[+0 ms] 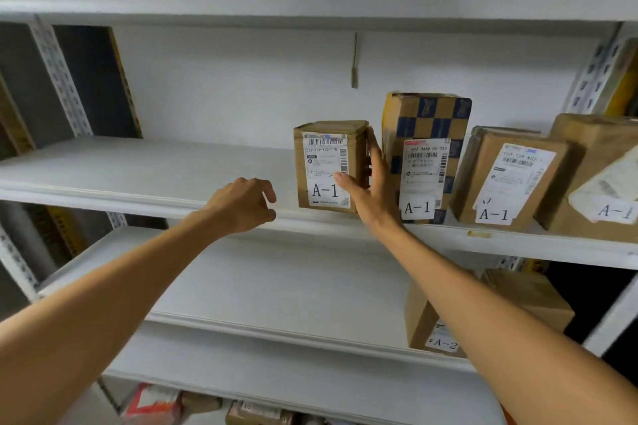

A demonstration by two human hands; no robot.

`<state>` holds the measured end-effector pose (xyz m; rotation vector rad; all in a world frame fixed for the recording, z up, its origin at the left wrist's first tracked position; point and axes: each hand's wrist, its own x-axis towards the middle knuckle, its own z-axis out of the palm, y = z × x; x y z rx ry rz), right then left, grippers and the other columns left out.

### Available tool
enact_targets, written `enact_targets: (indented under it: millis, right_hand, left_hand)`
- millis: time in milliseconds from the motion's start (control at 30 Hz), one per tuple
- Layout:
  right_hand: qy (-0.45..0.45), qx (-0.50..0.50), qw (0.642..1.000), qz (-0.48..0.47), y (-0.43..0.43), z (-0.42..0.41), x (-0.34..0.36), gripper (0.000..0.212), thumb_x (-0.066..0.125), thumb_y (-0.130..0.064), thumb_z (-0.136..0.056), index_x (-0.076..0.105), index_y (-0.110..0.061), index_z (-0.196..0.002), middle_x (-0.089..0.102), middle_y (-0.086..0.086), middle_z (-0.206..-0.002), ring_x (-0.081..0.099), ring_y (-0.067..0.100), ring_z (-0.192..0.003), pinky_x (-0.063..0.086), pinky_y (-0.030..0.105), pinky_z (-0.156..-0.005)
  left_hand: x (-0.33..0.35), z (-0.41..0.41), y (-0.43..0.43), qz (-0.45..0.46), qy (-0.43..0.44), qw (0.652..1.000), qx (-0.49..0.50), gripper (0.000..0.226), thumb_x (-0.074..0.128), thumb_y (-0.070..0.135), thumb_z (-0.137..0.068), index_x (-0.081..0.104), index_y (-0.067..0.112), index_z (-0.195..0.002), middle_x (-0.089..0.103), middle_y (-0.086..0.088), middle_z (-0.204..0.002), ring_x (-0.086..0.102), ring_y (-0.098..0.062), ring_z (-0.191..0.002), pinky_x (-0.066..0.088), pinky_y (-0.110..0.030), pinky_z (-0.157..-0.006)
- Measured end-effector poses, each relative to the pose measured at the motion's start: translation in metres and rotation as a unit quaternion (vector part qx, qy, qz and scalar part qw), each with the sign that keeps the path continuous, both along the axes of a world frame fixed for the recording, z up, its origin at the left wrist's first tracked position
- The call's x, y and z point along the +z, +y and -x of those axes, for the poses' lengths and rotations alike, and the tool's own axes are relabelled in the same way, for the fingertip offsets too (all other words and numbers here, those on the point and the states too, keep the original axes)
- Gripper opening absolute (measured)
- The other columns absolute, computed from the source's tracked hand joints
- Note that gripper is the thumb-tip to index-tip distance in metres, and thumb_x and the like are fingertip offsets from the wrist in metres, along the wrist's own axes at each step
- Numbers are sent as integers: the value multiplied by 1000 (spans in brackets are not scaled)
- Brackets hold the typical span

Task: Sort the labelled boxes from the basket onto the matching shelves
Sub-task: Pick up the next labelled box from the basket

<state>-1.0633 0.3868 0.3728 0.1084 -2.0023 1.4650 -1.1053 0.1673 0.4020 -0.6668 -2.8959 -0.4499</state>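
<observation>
On the shelf (138,176), right hand (374,193) touches the leftmost A-1 box (322,162).

Parcel storeroom: white metal shelving (207,166), labelled cardboard boxes (426,155) in rows.

Single head-worn wide-angle view, close, facing the white shelves (145,166).
</observation>
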Motion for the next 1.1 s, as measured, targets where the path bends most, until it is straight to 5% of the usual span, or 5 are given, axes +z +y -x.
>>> enact_targets:
  millis: [300,500,700,867,1100]
  right_hand:
    - [-38,-81,995,-36,19,33,-23,86,65,4,-86,22,-27,-153,35,5,-152,39,24,-136,45,39,-104]
    - [-45,-181,975,-120,5,35,-23,101,80,-18,-77,14,-17,-154,34,17,-147,42,30,-130,45,52,-102]
    - [-5,-139,908,-395,-6,37,30,105,80,-39,-75,14,-21,-155,17,11,-160,10,26,-148,11,35,-116]
    - [-56,-124,883,-450,-15,52,39,71,65,-49,-86,40,-18,-146,44,4,-141,36,23,-133,25,34,-111]
    - [-23,-273,821,-500,-26,50,34,67,61,-60,-83,53,-16,-134,52,9,-119,47,26,-109,40,37,-94]
  left_hand:
    - [3,19,5,33,52,997,-41,27,58,26,-89,61,25,-116,70,7,-102,61,-14,-86,43,-25,-71]
    - [7,26,9,26,45,996,-72,27,60,25,-90,60,24,-117,70,5,-104,64,-14,-90,48,-26,-75]
    - [15,31,6,5,48,995,-86,25,59,25,-92,60,24,-117,69,4,-105,64,-15,-90,48,-24,-75]
    - [11,34,-4,1,46,996,-83,24,59,25,-91,61,25,-114,70,5,-102,64,-14,-89,47,-24,-72]
    - [-1,43,-15,-14,27,997,-66,22,59,24,-86,63,28,-107,70,9,-96,64,-15,-88,50,-28,-75]
